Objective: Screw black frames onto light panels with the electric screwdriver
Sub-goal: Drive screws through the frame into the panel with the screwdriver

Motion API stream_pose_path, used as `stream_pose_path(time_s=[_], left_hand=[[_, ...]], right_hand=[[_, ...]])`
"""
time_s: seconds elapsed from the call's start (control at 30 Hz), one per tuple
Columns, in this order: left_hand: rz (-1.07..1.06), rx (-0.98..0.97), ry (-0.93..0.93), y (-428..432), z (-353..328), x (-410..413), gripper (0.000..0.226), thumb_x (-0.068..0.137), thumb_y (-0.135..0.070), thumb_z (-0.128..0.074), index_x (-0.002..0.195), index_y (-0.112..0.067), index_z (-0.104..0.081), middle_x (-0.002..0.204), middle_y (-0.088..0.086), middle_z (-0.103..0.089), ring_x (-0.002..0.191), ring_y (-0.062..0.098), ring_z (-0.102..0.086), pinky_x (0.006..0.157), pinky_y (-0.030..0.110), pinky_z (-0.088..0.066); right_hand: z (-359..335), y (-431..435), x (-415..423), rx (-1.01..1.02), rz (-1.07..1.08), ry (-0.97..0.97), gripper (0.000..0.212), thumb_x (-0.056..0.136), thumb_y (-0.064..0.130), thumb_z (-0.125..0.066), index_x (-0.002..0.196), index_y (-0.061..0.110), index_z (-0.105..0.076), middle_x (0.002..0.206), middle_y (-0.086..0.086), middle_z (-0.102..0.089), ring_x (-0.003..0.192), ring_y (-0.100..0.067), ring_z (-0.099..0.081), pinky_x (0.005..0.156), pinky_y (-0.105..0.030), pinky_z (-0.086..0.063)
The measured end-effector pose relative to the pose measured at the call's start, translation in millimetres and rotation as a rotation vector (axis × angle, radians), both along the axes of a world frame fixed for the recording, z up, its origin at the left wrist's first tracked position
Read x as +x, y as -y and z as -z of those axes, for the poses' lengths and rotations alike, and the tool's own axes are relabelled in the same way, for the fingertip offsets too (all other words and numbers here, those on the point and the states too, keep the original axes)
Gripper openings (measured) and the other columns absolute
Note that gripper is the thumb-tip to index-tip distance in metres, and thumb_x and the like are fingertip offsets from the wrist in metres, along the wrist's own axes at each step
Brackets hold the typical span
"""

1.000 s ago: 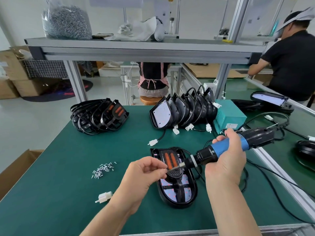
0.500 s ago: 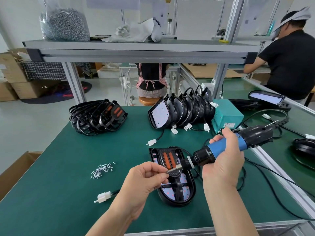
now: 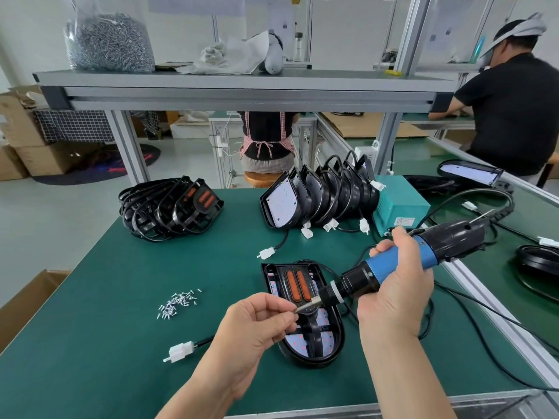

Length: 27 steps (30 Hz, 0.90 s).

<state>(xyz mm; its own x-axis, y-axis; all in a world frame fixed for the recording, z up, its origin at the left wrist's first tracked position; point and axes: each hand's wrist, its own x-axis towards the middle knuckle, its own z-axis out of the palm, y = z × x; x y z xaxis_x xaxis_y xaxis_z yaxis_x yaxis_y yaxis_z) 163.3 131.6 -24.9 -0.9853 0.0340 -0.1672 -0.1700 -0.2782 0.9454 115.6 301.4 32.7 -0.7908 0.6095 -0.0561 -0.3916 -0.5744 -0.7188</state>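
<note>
Closest to me, my left hand is curled in. Its thumb and forefinger pinch what I take to be a small silver screw against the tip of the bit, though it is too tiny for me to be sure. My right hand is wrapped fully round the blue grip of the blue-and-black electric screwdriver. The tool lies slanted, nose down and to the left, and as far as I can judge its bit is held off the work rather than seated in a hole.

Under both hands is the piece being worked on. It is a black-rimmed, D-shaped light panel, flat and face up on the green bench mat. A black plastic frame with two orange reflector strips is seated on it. I cannot make out any screw heads in it, so I judge this one is at the stage of loading a screw, with the driving yet to come. A white plug connector on a black lead lies to the left, and a scatter of loose screws sits just beyond it.

Farther back, a heap of bare black frames lies on the left. A leaning row of unframed light panels stands on the right, beside a teal metal box. By my reckoning, most of the batch is left to do.

Above them, a grey shelf carries a clear bag of screws. Beyond, a worker in a black shirt stands at the next bench.
</note>
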Motion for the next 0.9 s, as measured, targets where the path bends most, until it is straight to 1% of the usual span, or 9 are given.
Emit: stream_pose_path(time_s=[0.07,0.17,0.3,0.37,0.43,0.57,0.73,0.83,0.9], left_hand=[[-0.019,-0.055,-0.049,-0.8,0.6,0.3,0.025,0.083,0.013,-0.07,0.075,-0.01,-0.077,0.077,0.016,-0.072,0.069,0.017,-0.068,0.068,0.021,-0.055],[-0.078,-0.244,-0.193,-5.1,3.6,2.2,0.032,0.084,0.012,-0.07,0.081,-0.019,-0.077,0.075,0.008,-0.073,0.071,0.015,-0.068,0.07,0.018,-0.053],[-0.193,-0.579,-0.494,-9.7,14.0,7.8,0.044,0.087,0.007,-0.07,0.093,-0.037,-0.072,0.082,-0.006,-0.069,0.081,0.012,-0.065,0.077,0.014,-0.049],[-0.242,-0.725,-0.673,-10.1,18.1,9.1,0.039,0.088,-0.001,-0.067,0.103,-0.037,-0.068,0.085,-0.01,-0.064,0.082,0.014,-0.063,0.076,0.013,-0.048],[-0.259,-0.816,-0.772,-9.7,20.0,8.3,0.038,0.088,-0.006,-0.064,0.113,-0.036,-0.062,0.088,-0.013,-0.059,0.081,0.012,-0.06,0.075,0.015,-0.048],[-0.262,-0.908,-0.835,-8.1,24.4,4.9,0.044,0.089,-0.007,-0.063,0.122,-0.036,-0.056,0.09,-0.019,-0.056,0.081,0.006,-0.058,0.076,0.016,-0.048],[-0.262,-0.916,-0.803,-10.5,33.2,4.7,0.054,0.085,-0.008,-0.069,0.127,-0.039,-0.053,0.093,-0.02,-0.062,0.084,0.003,-0.061,0.079,0.018,-0.05],[-0.26,-0.897,-0.748,-9.7,40.0,5.3,0.067,0.08,-0.003,-0.081,0.13,-0.037,-0.054,0.103,-0.02,-0.066,0.097,-0.002,-0.063,0.088,0.01,-0.047],[-0.301,-0.883,-0.738,-7.1,42.4,5.5,0.061,0.078,-0.007,-0.085,0.128,-0.029,-0.058,0.11,-0.017,-0.064,0.105,0.002,-0.062,0.088,0.011,-0.045]], right_hand=[[0.6,0.2,0.2,0.008,-0.005,0.001,0.016,0.091,0.019,-0.068,0.083,0.02,-0.054,0.066,0.007,-0.055,0.062,-0.009,-0.055,0.067,-0.026,-0.045],[0.7,1.7,-0.2,0.012,0.0,0.01,0.017,0.09,0.02,-0.07,0.083,0.02,-0.054,0.067,0.007,-0.056,0.063,-0.009,-0.055,0.069,-0.027,-0.047],[1.1,3.8,-2.6,-0.004,0.02,0.042,0.016,0.09,0.02,-0.07,0.086,0.021,-0.055,0.065,0.008,-0.056,0.064,-0.011,-0.056,0.07,-0.029,-0.047],[2.7,3.4,-4.1,-0.007,0.029,0.067,0.015,0.091,0.021,-0.071,0.087,0.021,-0.056,0.064,0.008,-0.057,0.066,-0.012,-0.057,0.073,-0.03,-0.047],[5.4,2.5,-6.0,-0.019,0.024,0.097,0.015,0.091,0.022,-0.072,0.09,0.022,-0.057,0.066,0.008,-0.058,0.068,-0.012,-0.058,0.074,-0.03,-0.048],[15.1,0.7,-8.0,-0.054,0.02,0.145,0.018,0.09,0.022,-0.075,0.092,0.021,-0.057,0.07,0.007,-0.058,0.067,-0.01,-0.058,0.069,-0.026,-0.049],[23.2,-1.0,-9.6,-0.063,0.04,0.16,0.017,0.089,0.017,-0.073,0.091,0.019,-0.057,0.066,0.007,-0.058,0.058,-0.008,-0.057,0.058,-0.02,-0.05],[25.3,-3.3,-10.7,-0.047,0.059,0.148,0.016,0.089,0.016,-0.073,0.092,0.019,-0.057,0.065,0.008,-0.058,0.058,-0.008,-0.057,0.057,-0.019,-0.05],[25.3,-6.2,-11.9,-0.033,0.071,0.132,0.017,0.088,0.017,-0.073,0.094,0.018,-0.058,0.064,0.009,-0.058,0.058,-0.008,-0.058,0.057,-0.019,-0.051]])
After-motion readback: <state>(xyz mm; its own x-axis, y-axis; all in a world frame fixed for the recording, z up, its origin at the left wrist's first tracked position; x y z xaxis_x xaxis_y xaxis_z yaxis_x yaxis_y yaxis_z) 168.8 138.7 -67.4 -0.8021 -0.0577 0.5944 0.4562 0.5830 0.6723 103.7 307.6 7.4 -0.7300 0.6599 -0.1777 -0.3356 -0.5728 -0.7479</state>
